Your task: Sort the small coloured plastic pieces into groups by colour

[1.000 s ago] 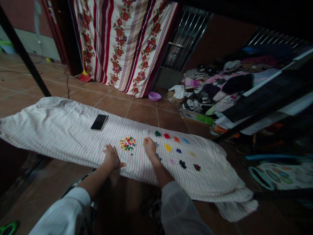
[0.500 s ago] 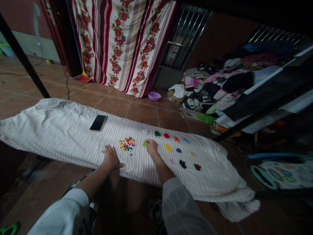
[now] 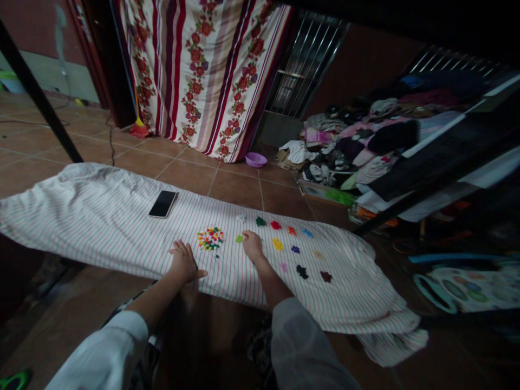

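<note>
My left hand (image 3: 184, 262) lies flat with its fingers spread on the striped cloth (image 3: 134, 238), just left of a loose pile of small mixed-colour pieces (image 3: 210, 238). Beside a little lime-green cluster (image 3: 239, 239), my right hand (image 3: 252, 245) has its fingers pinched together; whatever they may hold is too small to make out. Small piles sorted by colour spread out to the right, among them dark green (image 3: 260, 221), red (image 3: 275, 225), yellow (image 3: 278, 244), black (image 3: 301, 271) and brown (image 3: 325, 277). A white pile (image 3: 241, 219) sits beyond the lime-green one.
A phone (image 3: 162, 204) rests on the cloth at the far left. Past the cloth, a purple basin (image 3: 255, 160) stands on the tiled floor by a floral curtain (image 3: 203, 76). Heaped clothes (image 3: 357, 141) fill the back right. Dark poles slant across both sides.
My right hand has shifted very slightly away from the lime-green cluster, of which a little more shows. My left hand keeps its place.
</note>
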`<state>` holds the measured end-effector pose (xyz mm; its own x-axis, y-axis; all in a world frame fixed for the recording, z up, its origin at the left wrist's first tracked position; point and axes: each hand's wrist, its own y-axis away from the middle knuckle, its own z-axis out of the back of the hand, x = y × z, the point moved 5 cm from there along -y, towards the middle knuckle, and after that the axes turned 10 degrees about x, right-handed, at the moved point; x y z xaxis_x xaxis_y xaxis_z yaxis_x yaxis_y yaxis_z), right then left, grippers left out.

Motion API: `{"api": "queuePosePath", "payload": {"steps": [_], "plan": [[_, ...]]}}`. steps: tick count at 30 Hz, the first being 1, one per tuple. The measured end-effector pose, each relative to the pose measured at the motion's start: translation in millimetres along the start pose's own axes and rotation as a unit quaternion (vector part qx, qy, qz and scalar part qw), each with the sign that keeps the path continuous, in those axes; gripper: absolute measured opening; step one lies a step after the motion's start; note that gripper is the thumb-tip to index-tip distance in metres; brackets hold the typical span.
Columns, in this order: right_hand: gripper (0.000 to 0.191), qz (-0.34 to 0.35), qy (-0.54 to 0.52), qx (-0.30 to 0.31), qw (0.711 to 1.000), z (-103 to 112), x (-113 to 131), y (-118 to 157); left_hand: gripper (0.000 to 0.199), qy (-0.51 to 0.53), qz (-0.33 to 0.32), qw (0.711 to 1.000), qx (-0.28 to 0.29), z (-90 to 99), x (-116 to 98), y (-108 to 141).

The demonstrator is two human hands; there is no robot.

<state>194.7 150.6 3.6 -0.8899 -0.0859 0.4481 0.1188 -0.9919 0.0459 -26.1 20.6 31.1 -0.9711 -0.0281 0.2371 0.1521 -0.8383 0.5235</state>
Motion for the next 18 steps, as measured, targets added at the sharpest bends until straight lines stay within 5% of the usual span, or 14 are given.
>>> {"api": "queuePosePath", "payload": {"steps": [8,18], "plan": [[0.031,0.062,-0.005,-0.027,0.998,3,22,5,0.109,0.004,0.0,1.0,0.002,-3.7,0,-3],[0.029,0.135,0.006,0.075,0.988,-29,59,16,0.109,0.008,-0.004,1.0,0.0,-2.6,1,-2]]}}
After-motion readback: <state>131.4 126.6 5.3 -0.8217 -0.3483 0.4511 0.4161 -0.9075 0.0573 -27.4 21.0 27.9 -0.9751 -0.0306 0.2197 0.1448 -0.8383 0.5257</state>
